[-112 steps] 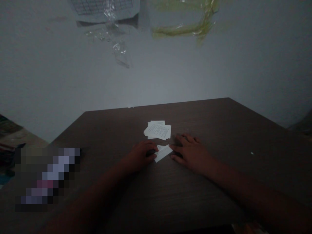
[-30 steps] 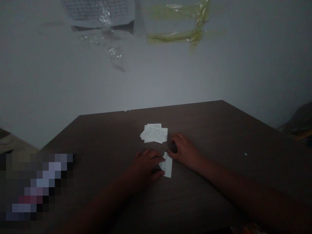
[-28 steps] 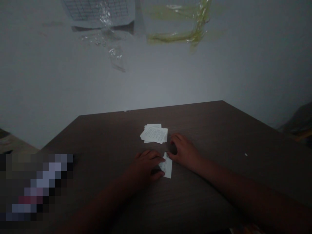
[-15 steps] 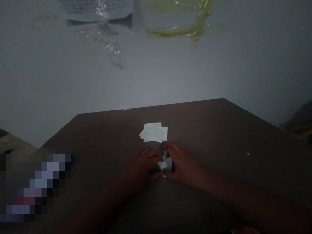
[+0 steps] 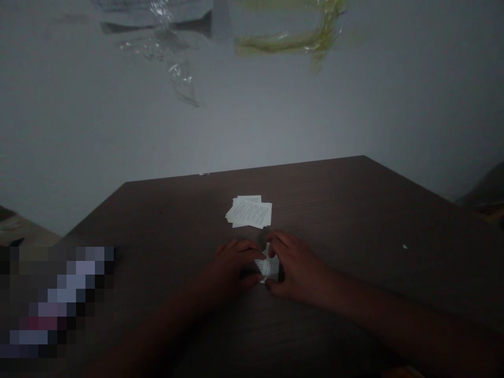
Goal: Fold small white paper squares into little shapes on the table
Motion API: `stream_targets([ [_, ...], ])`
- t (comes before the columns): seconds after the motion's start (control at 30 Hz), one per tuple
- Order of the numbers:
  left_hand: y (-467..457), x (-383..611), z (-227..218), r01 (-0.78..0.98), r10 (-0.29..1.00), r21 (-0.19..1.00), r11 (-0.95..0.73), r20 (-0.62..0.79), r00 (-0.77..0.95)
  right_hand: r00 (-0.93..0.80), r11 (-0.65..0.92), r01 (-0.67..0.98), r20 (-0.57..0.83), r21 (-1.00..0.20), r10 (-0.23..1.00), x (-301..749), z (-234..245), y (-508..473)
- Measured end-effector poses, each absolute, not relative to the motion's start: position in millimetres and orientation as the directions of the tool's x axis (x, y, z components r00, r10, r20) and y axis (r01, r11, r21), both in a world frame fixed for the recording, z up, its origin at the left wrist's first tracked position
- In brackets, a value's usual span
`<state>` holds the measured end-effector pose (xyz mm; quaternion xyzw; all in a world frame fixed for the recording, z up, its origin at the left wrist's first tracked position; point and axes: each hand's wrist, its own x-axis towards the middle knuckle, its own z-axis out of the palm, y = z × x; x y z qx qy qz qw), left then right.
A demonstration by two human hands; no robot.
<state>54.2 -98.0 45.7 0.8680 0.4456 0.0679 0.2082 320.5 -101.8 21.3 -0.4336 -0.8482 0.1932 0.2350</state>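
A small white paper slip (image 5: 266, 266) sits on the dark wooden table (image 5: 354, 210), pinched between both my hands. My left hand (image 5: 232, 266) presses on its left side with fingers curled over it. My right hand (image 5: 295, 265) grips its right edge with thumb and fingers closed. Most of the slip is hidden by my fingers. Just beyond my hands lies a loose stack of printed white slips (image 5: 249, 211).
A tiny white scrap (image 5: 405, 246) lies on the table at the right. A blurred-out patch (image 5: 55, 299) covers the near left corner. Clear plastic and yellowish tape (image 5: 287, 37) hang on the grey wall behind. The light is dim.
My right hand moved from beside the slip onto it and closed on its right edge. The slip went from flat on the table to bunched between both hands.
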Motion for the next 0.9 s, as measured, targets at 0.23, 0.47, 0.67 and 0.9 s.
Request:
stream_targets([
  [0.23,-102.8,57.3,47.7,0.761,0.818,0.398,-0.512,-0.044,0.574,-0.488,0.532,0.659,0.235,-0.532,0.84,318.9,17.5,-99.0],
  [0.47,-98.5,56.0,43.4,0.765,0.811,0.395,-0.508,-0.08,0.58,-0.421,0.48,0.717,0.235,-0.505,0.876,327.8,16.1,-75.1],
  [0.67,-96.4,55.1,35.4,0.764,0.814,0.389,-0.515,-0.059,0.579,-0.31,0.396,0.79,0.252,-0.468,0.917,333.4,14.3,-44.1],
  [0.9,-95.5,56.0,37.2,0.763,0.816,0.398,-0.509,-0.059,0.575,-0.301,0.393,0.798,0.263,-0.457,0.917,331.4,14.2,-47.8],
])
